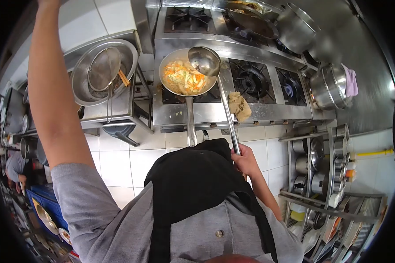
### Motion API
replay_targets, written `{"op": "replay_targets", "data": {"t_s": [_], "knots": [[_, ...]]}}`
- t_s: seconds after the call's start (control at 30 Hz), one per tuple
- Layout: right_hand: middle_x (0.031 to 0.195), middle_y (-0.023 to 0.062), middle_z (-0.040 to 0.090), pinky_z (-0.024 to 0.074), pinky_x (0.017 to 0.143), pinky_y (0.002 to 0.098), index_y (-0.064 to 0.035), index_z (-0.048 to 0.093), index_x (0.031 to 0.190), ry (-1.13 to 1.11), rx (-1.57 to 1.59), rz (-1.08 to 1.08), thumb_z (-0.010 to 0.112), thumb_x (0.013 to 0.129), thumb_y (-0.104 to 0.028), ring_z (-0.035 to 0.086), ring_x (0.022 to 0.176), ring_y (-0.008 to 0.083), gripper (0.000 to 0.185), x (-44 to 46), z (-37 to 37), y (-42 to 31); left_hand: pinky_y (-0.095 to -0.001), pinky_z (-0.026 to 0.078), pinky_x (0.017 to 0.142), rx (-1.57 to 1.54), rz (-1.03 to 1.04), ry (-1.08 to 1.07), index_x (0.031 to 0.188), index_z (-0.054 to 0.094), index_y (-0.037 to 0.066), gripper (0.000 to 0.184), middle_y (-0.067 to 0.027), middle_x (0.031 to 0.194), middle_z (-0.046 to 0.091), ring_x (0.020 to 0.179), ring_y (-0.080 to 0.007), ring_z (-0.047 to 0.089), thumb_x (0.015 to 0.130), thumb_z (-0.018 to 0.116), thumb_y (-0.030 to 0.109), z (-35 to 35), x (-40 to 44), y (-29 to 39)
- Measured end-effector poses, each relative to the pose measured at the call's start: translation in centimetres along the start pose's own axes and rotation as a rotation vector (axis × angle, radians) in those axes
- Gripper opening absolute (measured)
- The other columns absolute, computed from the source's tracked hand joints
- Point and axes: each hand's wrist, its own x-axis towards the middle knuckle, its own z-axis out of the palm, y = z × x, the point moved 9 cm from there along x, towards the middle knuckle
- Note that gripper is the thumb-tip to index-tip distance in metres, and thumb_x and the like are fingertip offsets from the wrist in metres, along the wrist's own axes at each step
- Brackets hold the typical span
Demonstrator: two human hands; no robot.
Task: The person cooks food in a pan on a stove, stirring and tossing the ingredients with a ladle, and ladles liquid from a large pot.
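Note:
My right hand [245, 161] is closed round the long handle of a steel ladle [205, 61]. The ladle's bowl is over the right side of a frying pan [190, 127]; whether it touches the pan is unclear. Shredded vegetables [184, 79], orange and pale green, lie in the pan, which sits on a front burner with its handle pointing toward me. My left arm [57, 96] stretches up along the left side, and its hand is beyond the top edge of the view.
Left of the stove, a large metal basin [81, 94] holds a round strainer [104, 72]. A brown cloth [239, 106] lies on the stove's front edge. Behind are a wok [252, 24] and a tall pot [296, 28]. A pot rack [309, 168] stands at right; another person [16, 167] is far left.

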Motion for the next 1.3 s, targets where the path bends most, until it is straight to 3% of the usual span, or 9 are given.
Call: {"op": "replay_targets", "data": {"t_s": [0.07, 0.2, 0.57, 0.67, 0.73, 0.83, 0.97, 1.17, 1.3], "knots": [[0.065, -0.0017, 0.052, 0.0405, 0.045, 0.0276, -0.0071, 0.058, 0.088, 0.026, -0.047, -0.045, 0.06, 0.083, -0.002, 0.049, 0.049, 0.0093, 0.008, -0.1, -0.4, 1.1, -0.0476, 0.048, 0.075, 0.097, -0.013, -0.047, 0.083, 0.064, -0.001, 0.027, -0.0233, 0.089, 0.066, 0.086, -0.0424, 0.062, 0.092, 0.052, 0.022, 0.5, 0.2, -0.1], [0.068, -0.0034, 0.054, 0.0417, 0.055, 0.0257, -0.0067, 0.06, 0.088, 0.058, -0.081, -0.099, 0.062, 0.083, -0.001, 0.051, 0.06, 0.0067, 0.007, 0.0, -0.4, 4.2, -0.0463, 0.047, 0.07, -0.046, -0.066, -0.155, 0.084, 0.064, -0.001, 0.03, -0.0251, 0.085, 0.065, 0.08, -0.0425, 0.063, 0.093, 0.052, 0.024, 0.7, 0.2, -0.8], [0.07, -0.0004, 0.057, 0.0448, 0.06, 0.028, -0.0039, 0.061, 0.085, 0.157, -0.083, -0.127, 0.065, 0.083, -0.004, 0.053, 0.064, 0.0087, 0.005, -0.8, -0.9, 7.0, -0.0454, 0.048, 0.072, -0.101, -0.121, -0.141, 0.091, 0.067, 0.002, 0.034, -0.0243, 0.09, 0.067, 0.086, -0.0423, 0.066, 0.096, 0.049, 0.03, 0.8, -0.7, 0.3], [0.07, 0.0008, 0.058, 0.0456, 0.061, 0.0288, -0.003, 0.061, 0.086, 0.162, -0.096, -0.14, 0.066, 0.083, -0.005, 0.053, 0.065, 0.0101, 0.006, -0.4, -0.8, 8.1, -0.045, 0.047, 0.071, 0.106, -0.034, 0.042, 0.087, 0.064, 0.0, 0.03, -0.0237, 0.085, 0.065, 0.082, -0.0415, 0.064, 0.095, 0.05, 0.026, 0.9, -0.1, -0.9], [0.07, 0.0013, 0.059, 0.0458, 0.061, 0.029, -0.0026, 0.061, 0.086, 0.173, -0.084, -0.135, 0.066, 0.082, -0.005, 0.053, 0.065, 0.0108, 0.007, -0.5, -1.0, 8.4, -0.0473, 0.047, 0.078, -0.125, -0.326, -0.226, 0.067, 0.042, 0.003, 0.031, -0.0153, 0.073, 0.048, 0.072, -0.024, 0.051, 0.097, 0.042, 0.009, 2.5, -0.1, -1.8], [0.07, 0.0012, 0.059, 0.0457, 0.061, 0.029, -0.0025, 0.061, 0.086, 0.164, -0.08, -0.143, 0.066, 0.082, -0.005, 0.054, 0.065, 0.0108, 0.007, -0.5, -1.0, 8.4, -0.0489, 0.044, 0.076, -0.132, -0.197, -0.176, 0.063, 0.034, 0.005, 0.035, -0.0137, 0.067, 0.042, 0.068, -0.0239, 0.046, 0.097, 0.04, 0.009, 2.7, 0.1, -2.6], [0.071, 0.0016, 0.059, 0.0464, 0.062, 0.0293, -0.0021, 0.061, 0.086, 0.157, -0.069, -0.125, 0.066, 0.082, -0.004, 0.054, 0.066, 0.0109, 0.006, -0.4, -1.1, 8.5, -0.0473, 0.043, 0.076, -0.041, -0.152, -0.158, 0.064, 0.034, 0.004, 0.034, -0.014, 0.069, 0.043, 0.068, -0.025, 0.045, 0.098, 0.037, 0.008, 2.4, 0.2, -2.2], [0.071, 0.002, 0.059, 0.0471, 0.064, 0.0295, -0.0022, 0.061, 0.086, 0.153, -0.109, -0.166, 0.066, 0.082, -0.003, 0.056, 0.067, 0.011, 0.006, 0.1, -1.3, 8.5, -0.0485, 0.044, 0.083, -0.094, -0.242, -0.216, 0.068, 0.037, 0.004, 0.027, -0.0169, 0.078, 0.048, 0.075, -0.0257, 0.046, 0.095, 0.038, 0.003, 2.2, 0.1, -1.5], [0.072, 0.0023, 0.061, 0.0475, 0.065, 0.0301, -0.0025, 0.061, 0.086, 0.156, -0.13, -0.143, 0.067, 0.081, -0.003, 0.057, 0.068, 0.0115, 0.007, 0.3, -1.5, 8.7, -0.0443, 0.046, 0.085, -0.118, -0.332, -0.26, 0.069, 0.038, 0.005, 0.026, -0.0195, 0.082, 0.052, 0.077, -0.0244, 0.047, 0.095, 0.039, 0.002, 2.0, 0.1, -0.9]]}}
